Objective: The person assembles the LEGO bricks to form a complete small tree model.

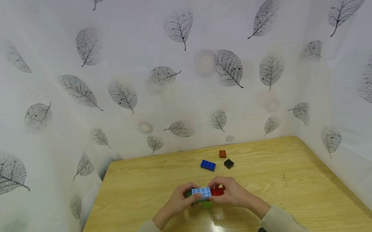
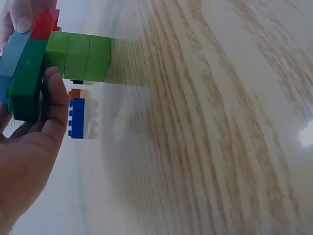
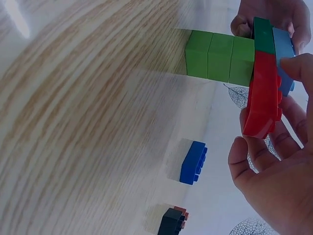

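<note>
A light blue brick (image 1: 201,192) lies across a dark green brick (image 2: 28,81) and a red brick (image 3: 262,93), which sit end to end. These rest on a column of three light green bricks (image 3: 220,57) standing on the table. My left hand (image 1: 181,198) grips the light blue brick at its left end, thumb along its front, with a finger under the dark green brick beside the column. At the other end my right hand (image 1: 229,191) pinches the light blue brick, its other fingers curving around and below the red brick.
Beyond the hands on the wooden table (image 1: 133,189) lie a dark blue brick (image 1: 208,165), a black brick (image 1: 229,163) and a small orange-brown brick (image 1: 222,154). A leaf-patterned curtain (image 1: 185,95) encloses the table's back and sides.
</note>
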A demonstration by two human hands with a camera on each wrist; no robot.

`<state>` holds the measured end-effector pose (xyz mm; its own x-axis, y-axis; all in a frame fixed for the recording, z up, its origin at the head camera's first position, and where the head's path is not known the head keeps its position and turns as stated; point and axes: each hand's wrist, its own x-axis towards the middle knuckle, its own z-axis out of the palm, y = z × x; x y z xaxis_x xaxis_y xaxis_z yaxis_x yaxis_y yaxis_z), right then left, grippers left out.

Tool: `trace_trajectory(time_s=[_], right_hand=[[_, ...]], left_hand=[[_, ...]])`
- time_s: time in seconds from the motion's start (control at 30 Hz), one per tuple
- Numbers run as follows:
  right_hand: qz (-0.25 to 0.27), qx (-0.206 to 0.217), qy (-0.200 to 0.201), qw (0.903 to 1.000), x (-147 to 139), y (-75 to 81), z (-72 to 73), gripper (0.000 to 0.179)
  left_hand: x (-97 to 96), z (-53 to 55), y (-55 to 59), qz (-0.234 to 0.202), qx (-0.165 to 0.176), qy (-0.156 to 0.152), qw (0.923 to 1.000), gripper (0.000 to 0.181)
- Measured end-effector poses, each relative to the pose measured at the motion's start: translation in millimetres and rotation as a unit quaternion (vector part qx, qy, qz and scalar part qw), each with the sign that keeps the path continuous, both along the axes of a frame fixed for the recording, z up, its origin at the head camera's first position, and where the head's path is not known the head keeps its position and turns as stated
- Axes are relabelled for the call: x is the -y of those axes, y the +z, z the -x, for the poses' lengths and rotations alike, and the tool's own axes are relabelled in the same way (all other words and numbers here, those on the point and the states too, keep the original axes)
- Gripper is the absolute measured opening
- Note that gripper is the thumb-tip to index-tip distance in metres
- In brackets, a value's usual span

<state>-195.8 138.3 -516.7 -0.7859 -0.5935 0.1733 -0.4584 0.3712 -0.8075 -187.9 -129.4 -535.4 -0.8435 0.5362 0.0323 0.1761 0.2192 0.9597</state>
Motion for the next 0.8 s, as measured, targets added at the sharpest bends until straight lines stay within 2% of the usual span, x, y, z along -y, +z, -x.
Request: trace_trajectory(time_s=[0.23, 0.4, 0.57, 0.67, 0.8], right_hand=[[-0.002, 0.005, -0.002, 1.0, 1.1, -0.3, -0.5, 0.025], [-0.006, 0.009, 0.001, 0.9999, 1.6, 1.4, -0.8, 0.026], [-0.024, 0.001, 0.0, 0.9997, -1.1, 7.6, 0.8, 0.03], [-0.027, -0.007, -0.021, 0.9994, -5.7, 11.1, 4.5, 0.03], [-0.026, -0.018, -0.082, 0.9962, -14.4, 11.5, 15.4, 0.029]], left_hand=[[-0.5, -5.9, -0.1, 0.028, -0.044, 0.027, 0.9983, 0.036], [-0.6, -7.3, 0.8, 0.033, -0.047, 0.041, 0.9976, 0.033], [-0.7, -7.5, 4.7, 0.038, -0.048, 0.041, 0.9973, 0.031], [-0.8, -7.4, 6.4, 0.043, -0.047, 0.038, 0.9972, 0.031], [-0.3, -7.5, 7.0, 0.051, -0.04, 0.039, 0.9971, 0.033]])
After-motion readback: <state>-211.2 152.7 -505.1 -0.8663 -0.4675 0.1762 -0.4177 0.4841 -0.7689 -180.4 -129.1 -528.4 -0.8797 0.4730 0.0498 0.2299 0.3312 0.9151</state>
